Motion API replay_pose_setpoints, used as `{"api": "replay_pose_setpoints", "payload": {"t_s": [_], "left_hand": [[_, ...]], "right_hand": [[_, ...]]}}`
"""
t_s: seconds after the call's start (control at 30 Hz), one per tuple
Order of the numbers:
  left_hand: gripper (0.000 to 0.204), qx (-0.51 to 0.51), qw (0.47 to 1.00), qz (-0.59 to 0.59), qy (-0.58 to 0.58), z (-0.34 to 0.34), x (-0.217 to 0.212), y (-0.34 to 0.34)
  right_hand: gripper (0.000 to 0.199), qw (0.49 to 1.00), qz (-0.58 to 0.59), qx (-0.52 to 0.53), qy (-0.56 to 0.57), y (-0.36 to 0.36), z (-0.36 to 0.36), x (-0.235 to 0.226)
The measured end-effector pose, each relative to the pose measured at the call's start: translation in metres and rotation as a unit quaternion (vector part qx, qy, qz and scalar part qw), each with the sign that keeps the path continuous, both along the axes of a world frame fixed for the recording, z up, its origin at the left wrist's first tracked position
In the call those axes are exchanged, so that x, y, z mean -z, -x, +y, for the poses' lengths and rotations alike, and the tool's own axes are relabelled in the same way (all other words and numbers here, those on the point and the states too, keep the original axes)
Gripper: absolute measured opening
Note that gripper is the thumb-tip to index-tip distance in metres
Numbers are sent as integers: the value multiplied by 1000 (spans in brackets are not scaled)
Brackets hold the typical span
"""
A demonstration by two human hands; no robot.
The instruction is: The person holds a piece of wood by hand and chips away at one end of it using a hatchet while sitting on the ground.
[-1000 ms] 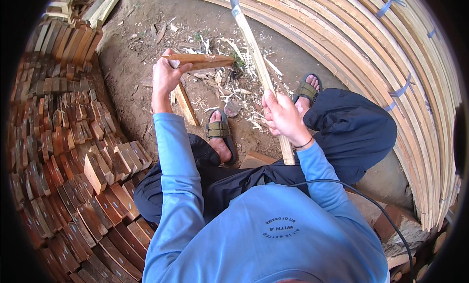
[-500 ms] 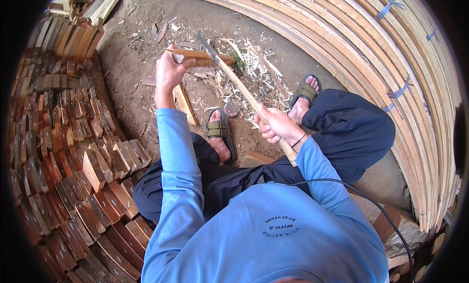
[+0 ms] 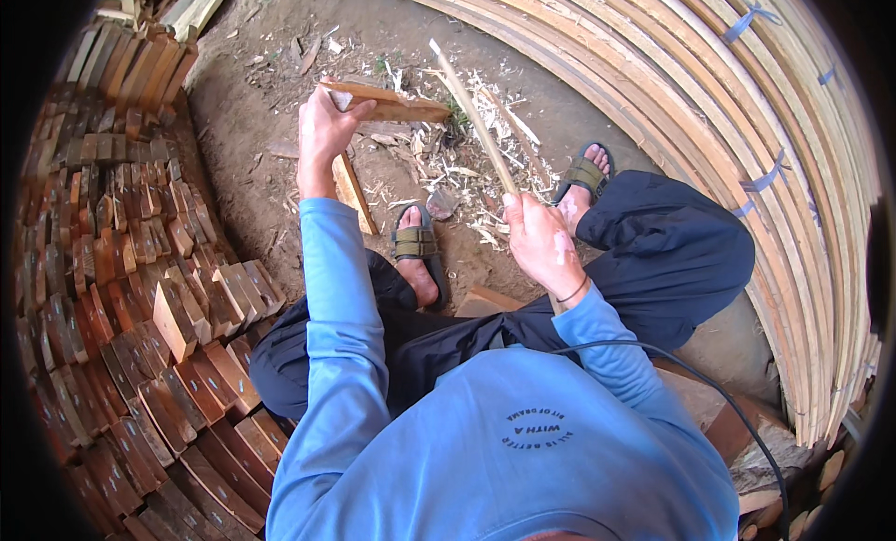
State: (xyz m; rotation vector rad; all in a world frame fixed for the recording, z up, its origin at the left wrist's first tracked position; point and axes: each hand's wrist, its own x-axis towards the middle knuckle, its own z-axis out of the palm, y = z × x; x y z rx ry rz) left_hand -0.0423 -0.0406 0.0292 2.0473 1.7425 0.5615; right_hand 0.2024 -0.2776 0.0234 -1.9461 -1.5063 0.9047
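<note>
left hand (image 3: 322,135) clamped on flat brown wood piece (image 3: 387,102), far left over bare dirt | right hand (image 3: 539,242) fisted round long pale stick-like tool (image 3: 474,121), angled far-left | pale shavings (image 3: 448,168) between sandalled feet | stacked reddish blocks (image 3: 140,289) crowding left, bundled pale slats (image 3: 747,149) curving right

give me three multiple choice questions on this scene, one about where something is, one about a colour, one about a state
1. Where do the stacked reddish wood blocks lie?
A. at the person's left
B. at the person's right
C. on the lap

2. What colour are the person's sleeves?
A. red
B. light blue
C. white

3. How is the flat wooden piece held?
A. lying loose on the ground
B. gripped in the left hand
C. pinned under a sandal

Answers:
1. A, the blocks fill the picture's left side.
2. B, both forearms wear light blue.
3. B, the left hand's fingers close on its end, while the right hand grips a long stick-like tool.
</note>
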Motion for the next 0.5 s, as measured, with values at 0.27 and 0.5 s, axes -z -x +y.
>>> {"api": "replay_pose_setpoints", "payload": {"t_s": [0.27,0.5], "left_hand": [[46,-3,1000,-16,16,4,1,0],[46,-19,999,-39,24,3,3,16]], "right_hand": [[35,997,-39,-56,27,12,-16,48],[39,746,537,20,394,-9,0,53]]}}
